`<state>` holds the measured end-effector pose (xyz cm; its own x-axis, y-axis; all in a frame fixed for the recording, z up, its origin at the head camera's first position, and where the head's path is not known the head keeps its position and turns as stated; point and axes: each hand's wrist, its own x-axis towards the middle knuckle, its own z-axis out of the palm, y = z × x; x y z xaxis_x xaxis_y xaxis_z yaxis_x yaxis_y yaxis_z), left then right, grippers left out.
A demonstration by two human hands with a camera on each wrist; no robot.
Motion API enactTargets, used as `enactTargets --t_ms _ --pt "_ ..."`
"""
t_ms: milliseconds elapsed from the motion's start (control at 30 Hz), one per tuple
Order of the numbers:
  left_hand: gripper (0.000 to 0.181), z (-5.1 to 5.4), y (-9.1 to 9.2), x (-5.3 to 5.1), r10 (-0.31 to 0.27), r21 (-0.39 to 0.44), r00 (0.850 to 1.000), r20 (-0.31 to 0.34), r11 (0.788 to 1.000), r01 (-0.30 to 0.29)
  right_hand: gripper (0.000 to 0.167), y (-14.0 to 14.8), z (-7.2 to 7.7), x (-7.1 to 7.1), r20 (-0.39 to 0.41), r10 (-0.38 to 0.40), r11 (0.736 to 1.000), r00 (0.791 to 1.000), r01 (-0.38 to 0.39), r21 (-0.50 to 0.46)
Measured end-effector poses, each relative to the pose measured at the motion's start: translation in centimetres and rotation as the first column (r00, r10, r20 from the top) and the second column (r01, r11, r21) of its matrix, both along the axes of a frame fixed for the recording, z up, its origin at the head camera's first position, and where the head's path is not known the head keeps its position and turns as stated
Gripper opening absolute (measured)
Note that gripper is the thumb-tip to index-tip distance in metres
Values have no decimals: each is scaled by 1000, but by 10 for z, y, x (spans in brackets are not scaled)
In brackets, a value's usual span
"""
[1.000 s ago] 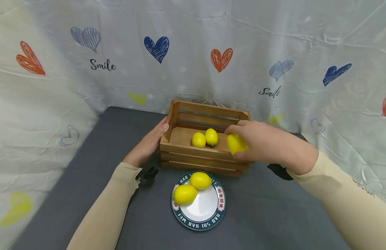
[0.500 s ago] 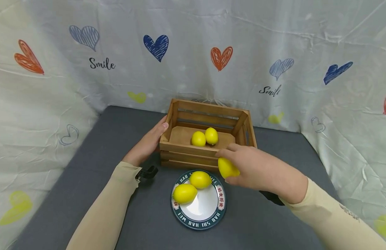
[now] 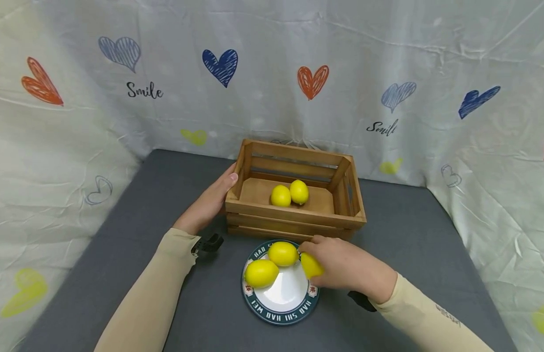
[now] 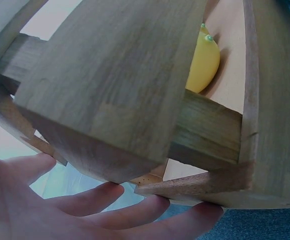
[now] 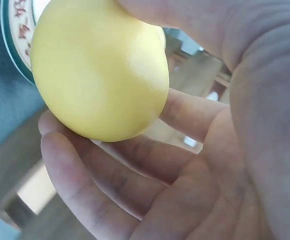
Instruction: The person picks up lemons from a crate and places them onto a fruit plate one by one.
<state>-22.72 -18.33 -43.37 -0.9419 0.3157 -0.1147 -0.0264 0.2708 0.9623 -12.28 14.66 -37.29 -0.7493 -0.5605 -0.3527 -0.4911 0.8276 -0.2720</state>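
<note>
My right hand [image 3: 349,266] pinches a yellow lemon [image 3: 310,265] over the right edge of a green-rimmed white plate [image 3: 284,294]. The right wrist view shows this lemon [image 5: 100,70] close up, between thumb and fingers. Two more lemons, one [image 3: 261,273] at the left and one [image 3: 283,253] at the back, lie on the plate. Behind it stands a slatted wooden crate [image 3: 294,226] holding two lemons [image 3: 281,196] [image 3: 299,191]. My left hand [image 3: 206,205] rests against the crate's left end; in the left wrist view its extended fingers [image 4: 135,215] touch the wood.
A dark grey cloth [image 3: 135,220] covers the table. White curtains [image 3: 263,112] printed with hearts hang behind the crate and along both sides. The crate's back stands near the curtain, and its front is close to the plate's back rim.
My right hand has carried the held lemon from above the crate's right front, down and left toward me, to the plate's right edge. My left hand and the crate have stayed in place.
</note>
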Motion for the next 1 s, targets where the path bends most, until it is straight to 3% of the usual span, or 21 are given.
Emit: enactTargets --t_ms 367,667,1000 --pt "70 0 0 2 5 3 1000 3 1000 -5 68 -6 -24 1 22 -62 997 998 61 39" --pt "75 0 -1 1 -1 0 1000 -8 1000 1 69 -12 -26 2 8 -103 994 995 103 42" --pt "70 0 -2 1 17 -10 999 29 1000 -17 73 -15 -22 -2 -11 -101 992 995 102 71"
